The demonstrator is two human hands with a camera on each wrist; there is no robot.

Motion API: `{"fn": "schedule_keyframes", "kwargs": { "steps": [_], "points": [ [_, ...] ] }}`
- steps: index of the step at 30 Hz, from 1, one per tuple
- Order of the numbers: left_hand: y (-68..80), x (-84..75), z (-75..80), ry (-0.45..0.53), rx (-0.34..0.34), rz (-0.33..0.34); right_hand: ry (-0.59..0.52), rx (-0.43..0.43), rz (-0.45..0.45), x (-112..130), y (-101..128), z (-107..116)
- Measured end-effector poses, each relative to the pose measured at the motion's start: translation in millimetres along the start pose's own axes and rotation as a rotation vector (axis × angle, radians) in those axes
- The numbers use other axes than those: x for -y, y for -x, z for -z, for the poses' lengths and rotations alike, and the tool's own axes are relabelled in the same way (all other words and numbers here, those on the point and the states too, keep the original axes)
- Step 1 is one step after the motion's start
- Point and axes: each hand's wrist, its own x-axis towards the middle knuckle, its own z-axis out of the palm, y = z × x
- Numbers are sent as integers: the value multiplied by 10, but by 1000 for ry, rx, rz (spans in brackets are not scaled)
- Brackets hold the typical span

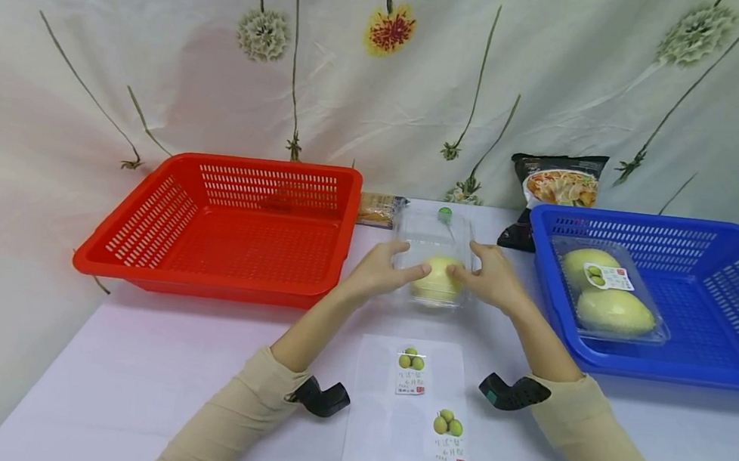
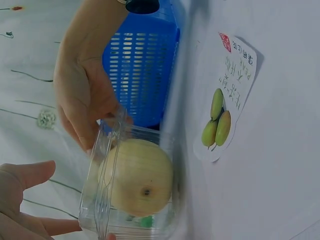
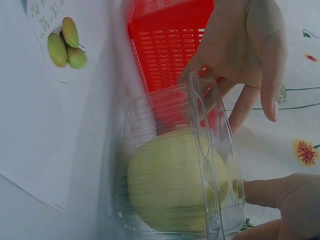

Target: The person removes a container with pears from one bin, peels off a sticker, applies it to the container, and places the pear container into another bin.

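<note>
A clear plastic clamshell box (image 1: 433, 238) stands on the white table between two baskets, with one yellow-green round fruit (image 1: 435, 284) inside at its near end. My left hand (image 1: 382, 266) holds the box's left side with the thumb lying over the top. My right hand (image 1: 491, 275) holds its right side the same way. In the left wrist view the fruit (image 2: 140, 175) shows through the box wall, and the right hand's fingers (image 2: 80, 95) grip the lid's edge. In the right wrist view the left hand's fingers (image 3: 250, 45) sit at the lid's rim above the fruit (image 3: 170, 185).
A sheet of fruit stickers (image 1: 413, 407) lies near the front edge. An empty red basket (image 1: 213, 281) stands at left. A blue basket (image 1: 669, 367) at right holds a sealed box of two fruits (image 1: 609, 292). A snack bag (image 1: 556, 183) and a small packet (image 1: 379, 209) stand behind.
</note>
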Motion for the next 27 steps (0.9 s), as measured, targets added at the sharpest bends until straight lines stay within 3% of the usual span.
{"fn": "schedule_keyframes", "kwargs": {
  "steps": [9, 12, 16, 19, 21, 24, 27],
  "points": [
    [12, 66, -9, -34, 18, 7, -5, -20, -5, -40, 21, -75],
    [46, 90, 1, -64, 21, -27, 3, -58, 38, -66, 47, -102],
    [174, 117, -4, -156, -40, -152, 14, -141, 124, -89, 127, -118],
    [314, 140, -21, -193, -145, -304, 12, -201, 168, -80, 223, -133],
    [395, 160, -20, -176, -177, -400, 14, -244, 201, -77, 297, -155],
    [483, 209, 8, -164, -114, -498, 21, -298, 297, -85, 413, -201],
    [541, 266, 43, -217, 58, -510, -2, -257, 434, -108, 529, -249]
  ]
}}
